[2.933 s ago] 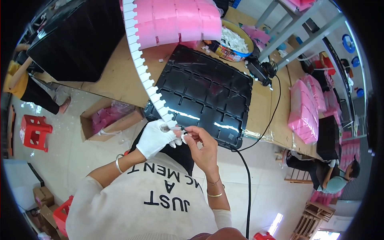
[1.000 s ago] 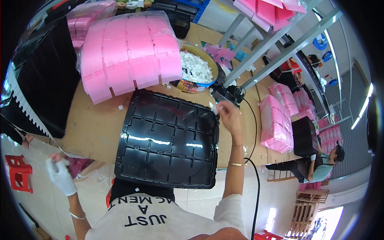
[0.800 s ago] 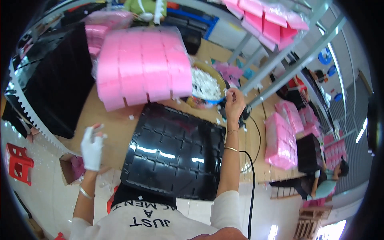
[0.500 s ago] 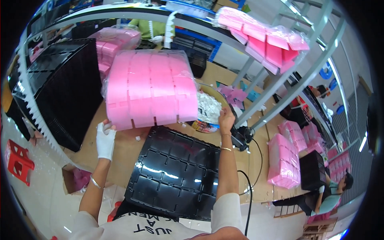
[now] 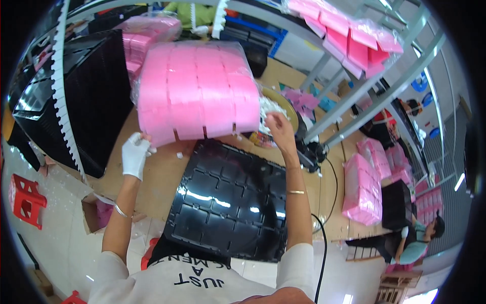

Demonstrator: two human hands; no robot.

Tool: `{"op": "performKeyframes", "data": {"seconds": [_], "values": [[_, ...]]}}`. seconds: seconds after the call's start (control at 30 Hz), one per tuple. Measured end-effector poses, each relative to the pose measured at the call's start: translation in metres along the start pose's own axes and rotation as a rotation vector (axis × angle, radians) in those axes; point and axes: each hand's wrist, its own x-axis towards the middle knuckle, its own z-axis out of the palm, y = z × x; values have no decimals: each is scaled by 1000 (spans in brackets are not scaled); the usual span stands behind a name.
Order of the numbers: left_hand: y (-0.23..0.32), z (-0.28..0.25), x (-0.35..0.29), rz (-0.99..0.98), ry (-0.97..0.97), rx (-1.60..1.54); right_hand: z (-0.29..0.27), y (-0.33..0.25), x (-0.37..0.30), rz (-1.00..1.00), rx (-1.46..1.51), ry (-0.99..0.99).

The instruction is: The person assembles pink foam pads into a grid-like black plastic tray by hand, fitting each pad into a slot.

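the left hand (image 5: 134, 154), in a white glove, is curled with its fingers gripping the lower left corner of the pink bundle (image 5: 197, 91), a big plastic-wrapped block of pink pieces resting on the wooden table (image 5: 157, 175). the bundle spreads from the hand toward 1 o'clock and fills the upper middle of the view. the right hand (image 5: 277, 129), bare, is at the bundle's lower right corner; its fingers are bent and drawn together against the wrap, though whether they pinch the plastic or just press on it cannot be told. a thin bangle (image 5: 296, 192) sits on that forearm, and another bracelet (image 5: 120, 210) on the left wrist.

between the two forearms, at 6 o'clock from the bundle, lies a glossy black moulded tray (image 5: 228, 202) flat on the table, its near edge against the person's white shirt (image 5: 192, 278). just behind the right hand, at 12 o'clock from it, a round bowl (image 5: 283, 104) holds small white bits. at 9 o'clock from the left hand stands a tall stack of black trays (image 5: 86, 96) with a white toothed strip (image 5: 63, 91) running down its front. at 3 o'clock from the right hand, a black cable (image 5: 329, 177) trails off the table edge, and further out lie wrapped pink packs (image 5: 362, 190). a red stool (image 5: 25, 200) stands on the floor at 8 o'clock, near an open cardboard box (image 5: 96, 213).
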Motion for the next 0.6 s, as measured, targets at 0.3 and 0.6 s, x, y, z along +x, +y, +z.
{"op": "performKeyframes", "data": {"seconds": [0.3, 0.6], "values": [[35, 10, -1, 85, -11, -79, 4, -69, 5, -59, -22, -49], [66, -2, -9, 291, -4, -182, 13, -116, -25, -17, -80, -68]]}}
